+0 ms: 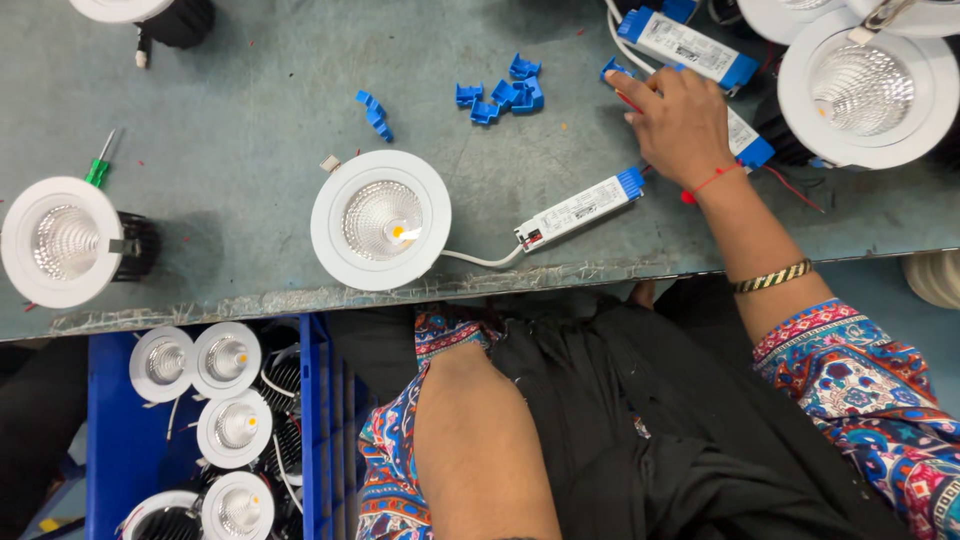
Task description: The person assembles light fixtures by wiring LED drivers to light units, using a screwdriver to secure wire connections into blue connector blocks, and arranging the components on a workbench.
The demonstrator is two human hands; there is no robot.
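right hand [680, 120] is stretched out flat over the table [230, 120], palm down, fingers loosely spread, fingertips on a small blue clip [614, 70] near the far edge; not closed round anything, only touching. under the palm lies a white driver box with blue ends [745, 140], partly hidden. another driver box [686, 45] lies just beyond the fingers. left hand is not in view, only the forearm [480, 440] resting over the lap, so can't tell its state.

moving out: a loose pile of blue clips [503, 92] sits left of the hand, one odd clip [375, 113] farther left. nearer the table's front edge, a third driver [580, 208] is wired to a white round downlight [380, 220], face up. more downlights: far right [865, 88], far left [62, 242] beside a green screwdriver [98, 168]. a blue crate [110, 440] below holds more.

judgement: pinch the clip with thumb and forefinger rather than pressing flat, and keep the wrist clear of the red wires [795, 185].
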